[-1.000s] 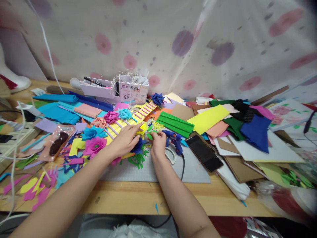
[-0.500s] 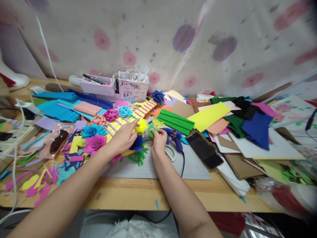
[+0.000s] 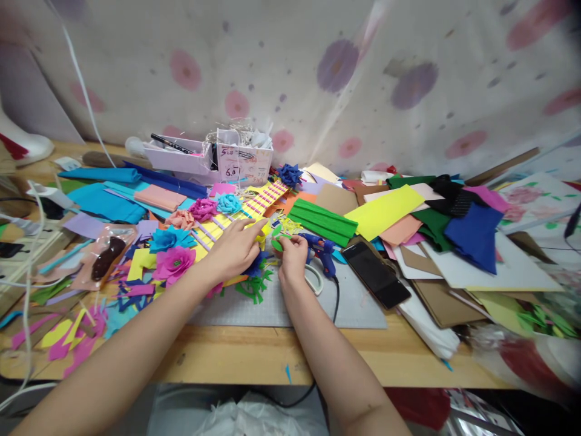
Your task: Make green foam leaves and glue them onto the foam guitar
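Observation:
My left hand [image 3: 233, 251] lies over a dark blue paper flower [image 3: 255, 265] and touches a yellow paper flower [image 3: 262, 236] with its stretched forefinger. My right hand [image 3: 293, 257] pinches a small green paper leaf [image 3: 276, 244] right beside that yellow flower. Both hands work at the near end of a yellow strip board [image 3: 245, 221] that carries pink [image 3: 203, 210], light blue [image 3: 228, 205] and salmon [image 3: 181, 221] paper flowers. A magenta flower [image 3: 173, 264] and a blue one [image 3: 167, 240] lie to the left.
A blue glue gun [image 3: 320, 249] and white scissors [image 3: 313, 280] sit just right of my right hand, a black phone [image 3: 375, 275] beyond them. Coloured felt sheets [image 3: 384, 212] pile up at the right. White boxes [image 3: 240, 160] stand at the back. A grey cutting mat [image 3: 290, 306] lies under my wrists.
My left forefinger drew back off the yellow flower, then stretched over it again. My right hand stayed put with the green leaf; the view shifted slightly.

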`<state>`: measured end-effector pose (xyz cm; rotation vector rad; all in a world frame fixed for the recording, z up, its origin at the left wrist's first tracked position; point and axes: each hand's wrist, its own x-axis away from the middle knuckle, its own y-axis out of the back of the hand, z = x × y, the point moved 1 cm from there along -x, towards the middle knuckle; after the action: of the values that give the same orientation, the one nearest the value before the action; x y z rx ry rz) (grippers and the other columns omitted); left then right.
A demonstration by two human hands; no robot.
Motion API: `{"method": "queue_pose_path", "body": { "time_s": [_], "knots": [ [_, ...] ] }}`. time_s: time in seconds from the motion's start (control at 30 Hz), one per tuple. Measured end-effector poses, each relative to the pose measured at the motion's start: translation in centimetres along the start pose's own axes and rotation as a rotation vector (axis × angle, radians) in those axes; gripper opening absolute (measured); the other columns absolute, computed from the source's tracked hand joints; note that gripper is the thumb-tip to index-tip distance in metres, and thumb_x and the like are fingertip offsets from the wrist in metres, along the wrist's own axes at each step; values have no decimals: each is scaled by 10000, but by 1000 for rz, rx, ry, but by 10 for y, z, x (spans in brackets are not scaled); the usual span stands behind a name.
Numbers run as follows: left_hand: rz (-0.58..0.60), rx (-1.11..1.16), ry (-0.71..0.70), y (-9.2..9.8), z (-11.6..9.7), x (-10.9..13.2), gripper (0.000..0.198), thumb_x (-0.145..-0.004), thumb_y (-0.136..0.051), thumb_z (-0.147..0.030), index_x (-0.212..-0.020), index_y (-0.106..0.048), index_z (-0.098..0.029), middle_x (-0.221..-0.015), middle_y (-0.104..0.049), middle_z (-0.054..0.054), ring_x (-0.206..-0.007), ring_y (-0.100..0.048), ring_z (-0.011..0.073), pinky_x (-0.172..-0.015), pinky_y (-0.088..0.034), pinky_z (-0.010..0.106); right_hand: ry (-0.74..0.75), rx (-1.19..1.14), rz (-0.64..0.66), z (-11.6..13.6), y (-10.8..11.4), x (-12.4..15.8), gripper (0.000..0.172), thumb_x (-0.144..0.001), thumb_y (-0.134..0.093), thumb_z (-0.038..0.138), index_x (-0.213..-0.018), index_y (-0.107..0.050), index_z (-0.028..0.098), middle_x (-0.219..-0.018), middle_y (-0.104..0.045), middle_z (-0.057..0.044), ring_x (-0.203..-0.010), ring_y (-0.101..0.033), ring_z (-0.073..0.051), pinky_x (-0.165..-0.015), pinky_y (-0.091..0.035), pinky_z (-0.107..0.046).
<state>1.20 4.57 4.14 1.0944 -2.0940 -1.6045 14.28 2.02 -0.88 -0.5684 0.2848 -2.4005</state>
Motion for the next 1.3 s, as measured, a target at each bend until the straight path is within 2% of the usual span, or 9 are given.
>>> {"method": "queue_pose_path", "body": {
  "time_s": [0.17,0.33,0.57,1.0,1.3],
  "knots": [
    [-19,-124,-19,2,-6,-3,498,-817,-350,-217,-1304,-388,-118,-1189,-517,137,-1119,-437,251,-980,-328,416,-1,-10,21,-2,-3,-1,374,-501,-609,213,-791,-373,212,-651,-450,91,-549,-502,-74,-444,-429,-189],
    [-25,-161,-48,3,-10,0,489,-821,-344,-213,-1297,-394,-111,-1180,-522,130,-1124,-439,236,-1002,-304,401,-13,-24,28,-4,-2,0,374,-499,-607,217,-796,-379,210,-653,-456,91,-563,-511,-78,-463,-428,-192],
    [-23,-110,-43,0,-9,-1,488,-821,-337,-206,-1299,-380,-113,-1146,-558,112,-1109,-452,226,-991,-319,397,17,23,23,-4,-1,0,353,-510,-608,214,-788,-389,208,-638,-457,97,-587,-522,-76,-521,-424,-193],
    [-46,-73,-6,-4,-8,-2,487,-814,-345,-191,-1283,-392,-72,-1111,-568,144,-1069,-486,229,-953,-371,382,-87,-114,29,6,-8,10,329,-508,-604,159,-738,-373,207,-628,-454,97,-575,-535,-72,-537,-488,-217],
    [-31,-22,9,-3,-8,-3,485,-815,-331,-182,-1291,-380,-106,-1061,-607,104,-1075,-481,227,-944,-377,385,-94,-90,32,3,-5,7,316,-526,-604,177,-740,-374,207,-623,-471,94,-568,-541,-73,-520,-488,-206]
  ]
}}
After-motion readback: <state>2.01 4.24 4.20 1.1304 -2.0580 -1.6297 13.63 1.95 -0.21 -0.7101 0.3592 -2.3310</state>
